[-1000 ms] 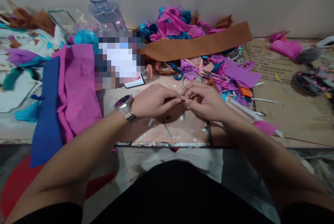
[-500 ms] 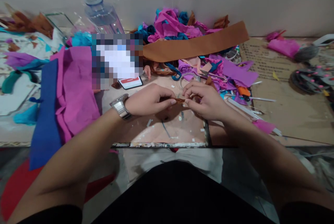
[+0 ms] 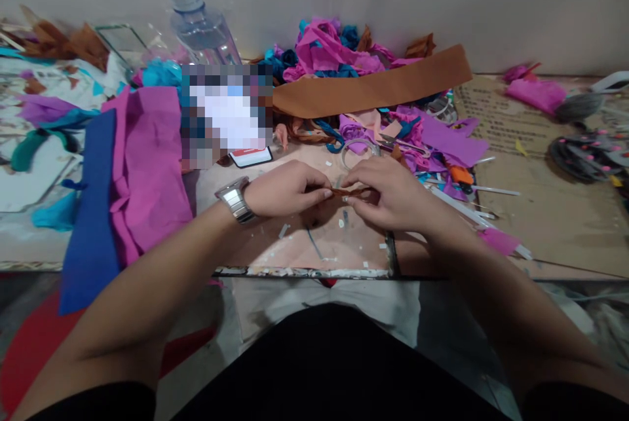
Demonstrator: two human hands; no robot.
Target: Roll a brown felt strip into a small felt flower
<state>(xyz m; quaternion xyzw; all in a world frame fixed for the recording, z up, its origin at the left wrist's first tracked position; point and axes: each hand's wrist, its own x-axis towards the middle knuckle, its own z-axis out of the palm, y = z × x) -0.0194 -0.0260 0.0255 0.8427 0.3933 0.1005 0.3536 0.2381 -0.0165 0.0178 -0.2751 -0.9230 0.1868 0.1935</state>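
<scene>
A thin twisted strip of brown crepe paper (image 3: 344,192) stretches between my two hands, just above the worktop. My left hand (image 3: 292,189), with a metal watch on its wrist, pinches one end between thumb and fingertips. Around the other end curl the fingers and thumb of my right hand (image 3: 386,192), slightly looser, with part of the strip running in under the palm. Right behind the hands lies a clear ring like a roll of tape (image 3: 358,143), beside scissors (image 3: 403,145) partly covered by paper scraps.
A long brown paper band (image 3: 373,86) lies across a heap of pink, purple and blue scraps. Left are folded pink paper (image 3: 150,165), a blue sheet (image 3: 91,211) and a phone (image 3: 251,158); a bottle (image 3: 201,28) stands behind. White sticks (image 3: 462,209) lie right.
The fingers of my right hand have spread and shifted slightly along the brown strip, baring more of it. My left hand keeps its pinch. The whole view has shifted a little.
</scene>
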